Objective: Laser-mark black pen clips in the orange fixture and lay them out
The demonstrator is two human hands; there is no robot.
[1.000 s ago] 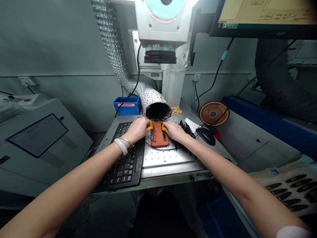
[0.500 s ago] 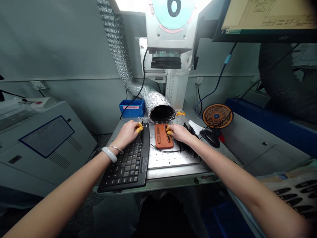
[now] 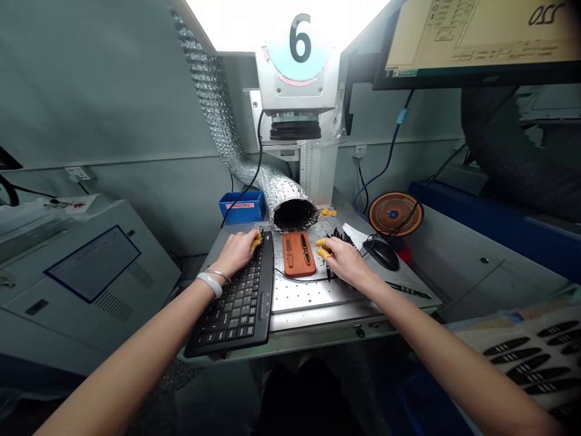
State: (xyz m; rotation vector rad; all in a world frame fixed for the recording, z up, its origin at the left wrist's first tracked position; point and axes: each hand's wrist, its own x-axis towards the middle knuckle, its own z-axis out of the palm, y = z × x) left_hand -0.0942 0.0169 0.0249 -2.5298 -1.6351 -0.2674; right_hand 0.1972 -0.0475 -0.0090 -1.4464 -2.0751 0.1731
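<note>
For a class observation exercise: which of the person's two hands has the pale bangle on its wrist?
The left hand, beside the black keyboard, wears the pale bangle and a thin metal bracelet; the right hand has a bare wrist.

Left hand (image 3: 236, 253) is sitting on the top end of the keyboard (image 3: 231, 303), yellow finger cots (image 3: 256, 242) on. Right hand (image 3: 345, 260) is just right of an orange jig (image 3: 298, 254) holding two dark pieces, over a pile of black parts (image 3: 340, 238). All on a perforated metal bed (image 3: 308, 297), mouse (image 3: 381, 254) nearby, foil duct (image 3: 290, 209) behind.
</note>
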